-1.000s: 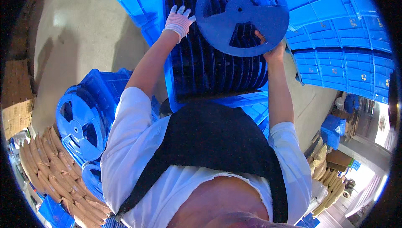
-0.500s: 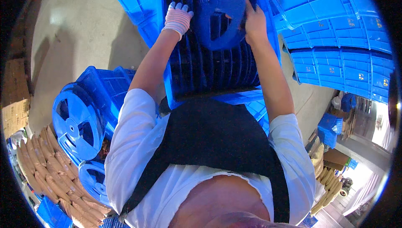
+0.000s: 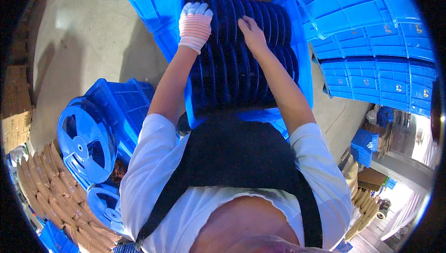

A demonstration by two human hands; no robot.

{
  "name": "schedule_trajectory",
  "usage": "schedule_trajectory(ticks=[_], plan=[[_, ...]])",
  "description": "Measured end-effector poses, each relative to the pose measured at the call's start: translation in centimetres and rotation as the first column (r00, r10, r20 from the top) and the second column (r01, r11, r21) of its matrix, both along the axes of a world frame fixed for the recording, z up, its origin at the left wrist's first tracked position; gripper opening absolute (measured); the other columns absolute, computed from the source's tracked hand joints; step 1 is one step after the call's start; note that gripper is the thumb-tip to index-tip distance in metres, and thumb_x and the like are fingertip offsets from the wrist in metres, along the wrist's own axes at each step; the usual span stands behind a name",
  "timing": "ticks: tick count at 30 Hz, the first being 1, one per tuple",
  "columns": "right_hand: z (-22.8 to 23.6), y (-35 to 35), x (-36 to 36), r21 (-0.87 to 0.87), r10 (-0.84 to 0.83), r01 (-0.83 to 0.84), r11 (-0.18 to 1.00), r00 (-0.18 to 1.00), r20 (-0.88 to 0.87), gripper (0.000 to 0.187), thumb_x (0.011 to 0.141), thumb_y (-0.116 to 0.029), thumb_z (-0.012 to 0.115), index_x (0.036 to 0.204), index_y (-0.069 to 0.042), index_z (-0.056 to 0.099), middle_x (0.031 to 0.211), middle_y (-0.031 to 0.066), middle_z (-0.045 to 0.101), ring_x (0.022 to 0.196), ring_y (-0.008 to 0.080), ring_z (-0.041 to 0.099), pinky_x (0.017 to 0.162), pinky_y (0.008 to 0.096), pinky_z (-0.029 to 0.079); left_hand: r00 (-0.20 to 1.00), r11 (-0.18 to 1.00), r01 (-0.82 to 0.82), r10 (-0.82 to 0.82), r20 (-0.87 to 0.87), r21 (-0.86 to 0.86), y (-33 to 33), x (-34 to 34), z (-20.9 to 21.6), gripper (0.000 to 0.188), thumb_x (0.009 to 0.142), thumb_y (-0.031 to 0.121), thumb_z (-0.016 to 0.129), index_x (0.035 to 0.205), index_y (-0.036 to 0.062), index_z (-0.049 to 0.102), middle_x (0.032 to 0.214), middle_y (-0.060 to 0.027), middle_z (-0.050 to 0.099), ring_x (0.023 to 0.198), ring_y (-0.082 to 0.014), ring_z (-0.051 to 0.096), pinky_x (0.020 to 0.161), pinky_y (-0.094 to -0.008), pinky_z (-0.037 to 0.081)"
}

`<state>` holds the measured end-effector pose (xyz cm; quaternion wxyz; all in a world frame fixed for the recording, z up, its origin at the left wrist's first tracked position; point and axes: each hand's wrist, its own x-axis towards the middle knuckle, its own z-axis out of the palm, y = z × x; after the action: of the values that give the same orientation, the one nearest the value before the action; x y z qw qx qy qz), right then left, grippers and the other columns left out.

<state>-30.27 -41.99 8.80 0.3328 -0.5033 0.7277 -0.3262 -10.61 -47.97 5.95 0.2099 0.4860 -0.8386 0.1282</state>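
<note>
A blue crate (image 3: 304, 67) in front of me holds dark blue reels (image 3: 232, 74), standing on edge in two rows, one behind the other. My left hand (image 3: 195, 27), in a white glove with pink stripes and bluish fingertips, is closed over the rims at the left end of the far row. My bare right hand (image 3: 253, 33) is over the middle of that row, its fingers slightly bent and apart at the rims, with no reel lifted in it. The lower parts of the reels are hidden in the crate.
Stacked blue crates (image 3: 367, 74) stand at the right, and another crate (image 3: 125, 102) at the left. Leaning by it is a bright blue reel (image 3: 81, 143), with a second reel (image 3: 107, 204) below. Brown paper-like bundles (image 3: 55, 190) lie at the lower left.
The large reel at my right hand has gone down from above the crate, and the far row now shows fully. My right hand has moved left and nearer, away from the crate's right side.
</note>
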Motion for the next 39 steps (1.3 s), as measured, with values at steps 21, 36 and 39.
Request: schedule_trajectory(ticks=[21, 36, 39], plan=[[-3.8, 15.3, -7.6, -0.018, 0.335, -0.483, 0.875, 0.633, -0.698, 0.037, 0.088, -0.024, 0.064, 0.122, -0.013, 0.061, 0.143, 0.0089, 0.047, 0.139, 0.0313, 0.035, 0.11, 0.05, 0.034, 0.676, 0.958, -0.142, 0.277, -0.683, 0.248, -2.0, 2.8, -5.6, 0.031, 0.082, 0.007, 0.055, 0.109, 0.0102, 0.068, 0.133, -0.0243, 0.053, 0.116, -0.0392, 0.054, 0.099, -0.0386, 0.044], [-5.5, 20.5, -9.9, 0.081, 0.35, -0.399, 0.913, 0.667, -0.658, 0.042, 0.082, -0.022, 0.07, 0.122, -0.014, 0.061, 0.142, 0.0102, 0.047, 0.14, 0.0298, 0.034, 0.109, 0.0489, 0.035, 0.409, 0.928, -0.172, 0.374, -0.833, 0.332, -2.9, 4.1, -5.6, 0.05, 0.084, 0.002, 0.053, 0.134, 0.0037, 0.048, 0.122, -0.0121, 0.052, 0.101, -0.0225, 0.053, 0.09, -0.0321, 0.044], [-5.6, 20.7, -10.1, 0.045, 0.314, -0.379, 0.924, 0.688, -0.654, 0.039, 0.082, -0.022, 0.07, 0.119, -0.014, 0.063, 0.142, 0.0098, 0.048, 0.14, 0.0298, 0.033, 0.109, 0.0494, 0.034, 0.113, 0.931, 0.043, 0.356, -0.928, 0.363, -2.9, 3.3, -5.2, 0.04, 0.089, 0.008, 0.051, 0.129, 0.0017, 0.05, 0.121, -0.0127, 0.053, 0.099, -0.0232, 0.05, 0.09, -0.0323, 0.042]])
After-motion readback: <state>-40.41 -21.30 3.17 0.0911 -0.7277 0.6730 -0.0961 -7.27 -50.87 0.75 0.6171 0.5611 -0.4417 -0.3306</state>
